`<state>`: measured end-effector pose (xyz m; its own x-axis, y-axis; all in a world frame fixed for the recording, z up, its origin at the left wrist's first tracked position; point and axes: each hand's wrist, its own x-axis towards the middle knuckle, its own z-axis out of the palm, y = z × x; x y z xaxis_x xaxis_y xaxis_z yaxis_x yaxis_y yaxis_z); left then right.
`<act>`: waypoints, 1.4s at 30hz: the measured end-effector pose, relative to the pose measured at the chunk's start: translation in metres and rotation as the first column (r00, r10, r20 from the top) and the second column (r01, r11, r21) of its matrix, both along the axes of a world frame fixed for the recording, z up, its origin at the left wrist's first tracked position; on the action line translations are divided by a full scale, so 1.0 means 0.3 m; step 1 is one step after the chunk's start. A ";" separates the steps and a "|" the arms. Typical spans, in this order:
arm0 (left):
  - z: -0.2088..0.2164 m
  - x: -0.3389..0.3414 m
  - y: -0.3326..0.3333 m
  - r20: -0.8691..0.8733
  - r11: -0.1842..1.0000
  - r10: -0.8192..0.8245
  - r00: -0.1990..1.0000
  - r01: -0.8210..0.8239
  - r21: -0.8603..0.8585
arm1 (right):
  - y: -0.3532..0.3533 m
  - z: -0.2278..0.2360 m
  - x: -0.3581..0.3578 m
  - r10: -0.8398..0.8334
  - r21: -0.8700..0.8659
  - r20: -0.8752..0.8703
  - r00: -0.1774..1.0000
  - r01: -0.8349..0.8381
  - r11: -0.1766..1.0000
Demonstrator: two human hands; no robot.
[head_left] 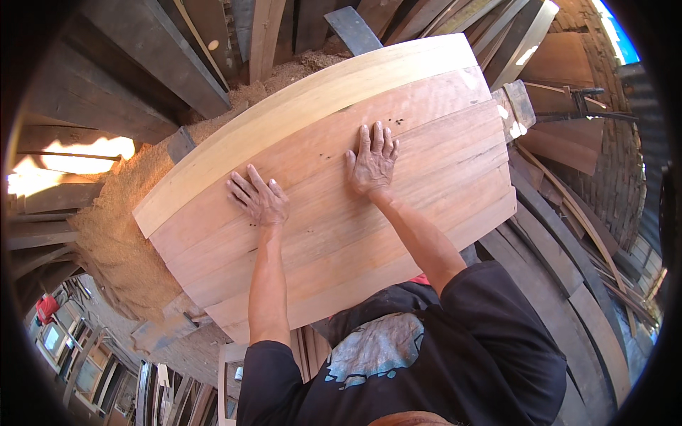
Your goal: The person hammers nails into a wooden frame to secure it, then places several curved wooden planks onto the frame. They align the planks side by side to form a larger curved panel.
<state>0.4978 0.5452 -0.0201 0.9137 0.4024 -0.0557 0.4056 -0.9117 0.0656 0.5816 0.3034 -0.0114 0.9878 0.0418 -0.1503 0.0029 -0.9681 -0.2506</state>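
Note:
A wide wooden panel of several planks laid edge to edge lies in front of me. Its far plank is pale yellow, while the others are pinkish brown. My left hand rests palm down on the left part of the panel, fingers spread. Right of the middle, my right hand also lies flat on the planks with its fingers apart. Neither hand holds anything. Small dark specks show on the wood near the far plank. My shirt and body hide part of the near edge.
A heap of sawdust lies to the left and behind the panel. Dark boards lean at the far left. A support block shows at the panel's right end. Long planks are stacked at the right, beside a brick wall.

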 end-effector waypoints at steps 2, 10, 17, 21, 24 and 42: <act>-0.005 -0.003 0.000 0.001 1.000 -0.006 1.000 0.006 0.017 | 0.002 0.010 0.005 0.002 0.006 0.009 1.000 -0.002 1.000; -0.036 -0.191 -0.074 0.089 0.980 -0.177 0.980 0.184 -0.076 | -0.004 -0.006 0.003 0.022 -0.038 0.067 0.998 -0.020 0.999; 0.076 -0.149 -0.108 -0.134 0.981 -0.127 0.983 0.104 -0.164 | 0.003 -0.023 -0.002 0.046 -0.063 0.077 0.996 -0.041 0.997; 0.020 -0.163 -0.092 0.016 0.980 -0.109 0.994 0.110 -0.168 | 0.004 -0.033 0.000 0.057 -0.064 0.084 0.995 -0.052 0.997; 0.036 -0.168 -0.092 0.069 0.977 -0.075 0.995 0.087 -0.194 | -0.002 -0.062 -0.010 0.059 -0.068 0.070 0.996 -0.054 0.996; 0.009 -0.242 0.022 0.245 0.932 0.170 0.954 -0.076 -0.353 | 0.276 0.014 -0.213 0.217 -0.137 0.010 0.976 -0.214 0.967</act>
<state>0.4250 0.5518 -0.0174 0.8576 0.5133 0.0314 0.4373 -0.7601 0.4806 0.5177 0.3862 -0.0073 0.9611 0.2355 -0.1445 0.2199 -0.9686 -0.1160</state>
